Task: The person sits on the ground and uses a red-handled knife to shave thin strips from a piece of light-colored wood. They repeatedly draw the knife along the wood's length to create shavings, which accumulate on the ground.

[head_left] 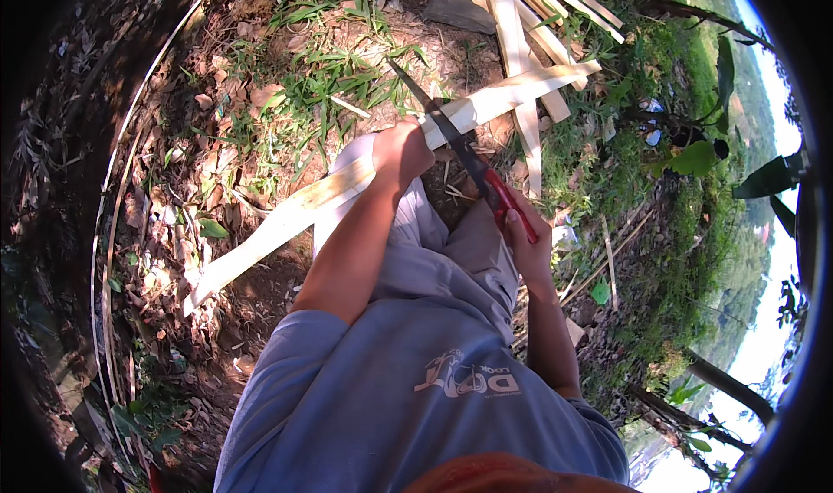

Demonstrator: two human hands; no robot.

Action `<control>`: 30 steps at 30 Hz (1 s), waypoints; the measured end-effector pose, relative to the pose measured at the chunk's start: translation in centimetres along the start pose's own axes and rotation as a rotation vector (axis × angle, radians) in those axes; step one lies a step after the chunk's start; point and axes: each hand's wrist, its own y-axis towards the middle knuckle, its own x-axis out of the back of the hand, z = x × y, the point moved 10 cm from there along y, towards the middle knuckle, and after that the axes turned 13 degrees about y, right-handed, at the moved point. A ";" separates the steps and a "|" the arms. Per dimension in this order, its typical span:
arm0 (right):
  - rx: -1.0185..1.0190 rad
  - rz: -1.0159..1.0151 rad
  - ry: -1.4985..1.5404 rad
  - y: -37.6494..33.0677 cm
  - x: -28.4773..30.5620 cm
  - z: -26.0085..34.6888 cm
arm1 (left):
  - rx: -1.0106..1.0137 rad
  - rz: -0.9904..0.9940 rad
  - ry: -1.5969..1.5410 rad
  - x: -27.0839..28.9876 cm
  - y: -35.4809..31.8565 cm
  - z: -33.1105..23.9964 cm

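Leaf-littered outdoor ground beneath plank

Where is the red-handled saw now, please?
The red-handled saw is at the head view's upper middle, in the right hand, its blade crossing the pale flat wooden plank.

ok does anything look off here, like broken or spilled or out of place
Nothing plainly broken or spilled. Untidiest are the pale wood strips at the upper right, crossing at uneven angles; the plank under the left hand overlaps them.
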 end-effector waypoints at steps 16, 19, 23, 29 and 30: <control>-0.104 -0.010 -0.331 -6.6 3.7 16.8 | 0.031 -0.030 -0.027 0.0 0.0 -0.5; -0.072 -0.018 -0.297 -6.0 3.3 17.4 | 0.017 -0.072 -0.019 0.0 -0.2 -0.6; -0.036 -0.052 -0.285 -5.8 2.7 17.5 | 0.013 -0.078 0.009 -0.6 0.1 -0.5; -0.076 -0.067 -0.243 -6.3 3.2 16.9 | -0.026 -0.174 0.030 -0.5 -0.2 -0.9; -0.036 -0.054 -0.249 -6.4 2.9 17.2 | -0.038 -0.197 0.047 -0.5 -0.3 -1.1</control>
